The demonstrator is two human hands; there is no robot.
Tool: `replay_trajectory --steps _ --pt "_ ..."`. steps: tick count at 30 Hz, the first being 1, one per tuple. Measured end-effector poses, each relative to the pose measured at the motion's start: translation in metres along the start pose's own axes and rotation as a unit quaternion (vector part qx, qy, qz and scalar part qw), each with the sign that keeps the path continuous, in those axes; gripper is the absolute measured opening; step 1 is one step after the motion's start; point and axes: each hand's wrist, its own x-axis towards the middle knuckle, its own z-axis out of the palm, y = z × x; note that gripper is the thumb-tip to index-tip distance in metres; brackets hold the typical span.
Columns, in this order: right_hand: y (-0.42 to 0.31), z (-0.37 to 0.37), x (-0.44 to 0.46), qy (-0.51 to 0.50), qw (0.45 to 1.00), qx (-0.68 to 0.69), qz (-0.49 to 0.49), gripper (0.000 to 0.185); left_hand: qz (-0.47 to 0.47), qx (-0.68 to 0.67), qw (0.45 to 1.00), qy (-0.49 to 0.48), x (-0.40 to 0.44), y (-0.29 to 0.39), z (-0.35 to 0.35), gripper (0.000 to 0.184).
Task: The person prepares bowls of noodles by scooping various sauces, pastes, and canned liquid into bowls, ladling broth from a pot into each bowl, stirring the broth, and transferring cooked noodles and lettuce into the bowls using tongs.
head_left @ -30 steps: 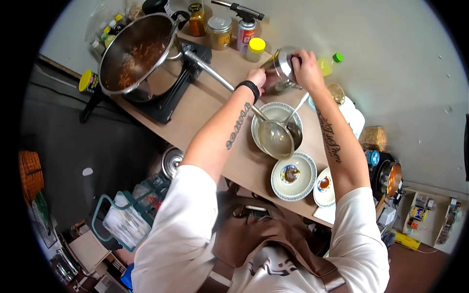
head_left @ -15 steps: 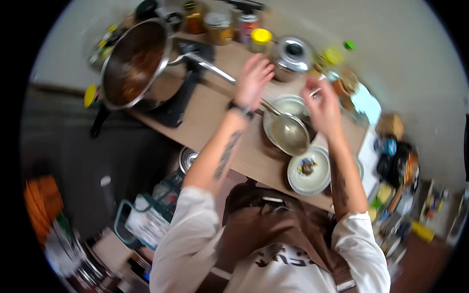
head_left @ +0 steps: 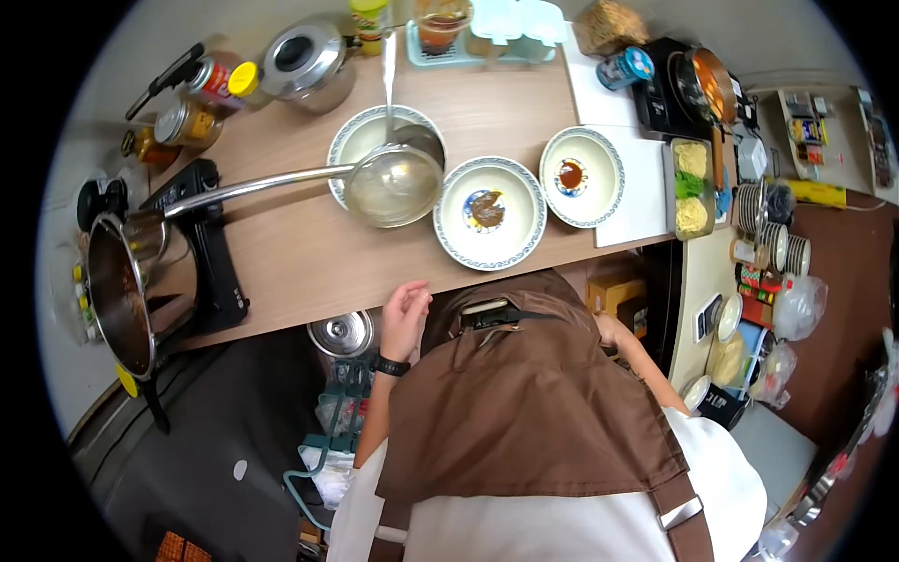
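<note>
A second ago both hands were on the lidded steel pot (head_left: 323, 86); now it stands on the counter (head_left: 290, 272) with its lid on, and neither hand touches it. The left hand (head_left: 405, 318) has dropped to the near edge, beside the apron (head_left: 534, 403) — its fingers loosely curled, grasping nothing. The right hand (head_left: 611, 332) is down at the other side of the apron, partly hidden, so I cannot tell whether its fingers hold anything. The pot no longer occupies the hands; the left, at least, is free.

The view has swung round too, bringing the noodle tray (head_left: 691, 236) into clear sight, with greens between pale noodle nests. Nearest the left hand is the bowl with brown paste (head_left: 510, 245), just beside the bowl with red sauce (head_left: 607, 192). On its other side, the fine-mesh strainer (head_left: 393, 192) lies partly over the patterned bowl (head_left: 348, 155) holding a ladle (head_left: 390, 80) — its long handle reaching towards the portable stove (head_left: 213, 258), where the large stockpot (head_left: 120, 323) sits.
</note>
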Motion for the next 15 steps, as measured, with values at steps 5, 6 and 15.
replay_trajectory --steps 5,6,15 --pt "-0.050 -0.058 -0.032 -0.016 0.983 0.164 0.076 0.049 0.136 0.007 0.988 -0.073 0.031 0.091 0.091 0.033" --pt "-0.044 -0.064 -0.025 0.005 0.994 0.106 0.042 0.048 0.166 -0.022 0.982 -0.090 0.055 0.102 0.112 0.035" --pt "-0.036 -0.247 -0.043 0.143 0.982 0.000 -0.125 0.037 0.073 -0.066 0.987 0.128 0.326 0.195 0.202 0.059"
